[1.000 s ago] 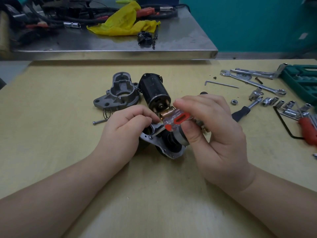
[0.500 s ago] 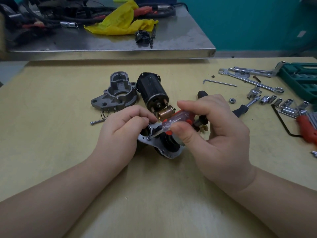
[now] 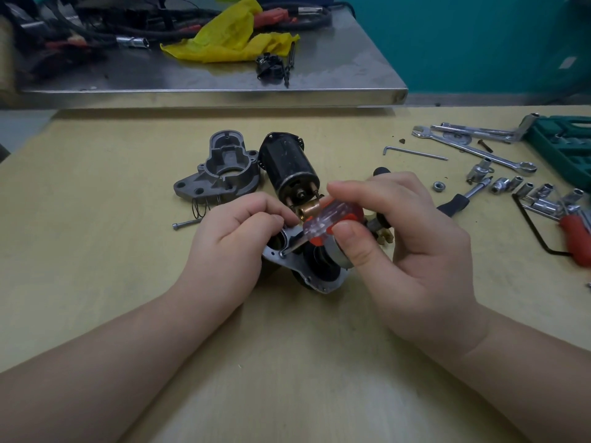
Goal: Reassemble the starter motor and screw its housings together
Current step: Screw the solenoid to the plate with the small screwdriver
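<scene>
I'm at a pale yellowish wooden bench [image 3: 96, 282], its top scuffed and matte under soft, even light. Just behind it stands a steel-topped table [image 3: 319, 75], dull and smeared, catching a faint sheen along its front edge. Beyond that rises a plain teal wall [image 3: 463, 36].

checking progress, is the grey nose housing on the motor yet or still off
Off. The nose housing lies alone on the table, left of the black motor body.
</scene>
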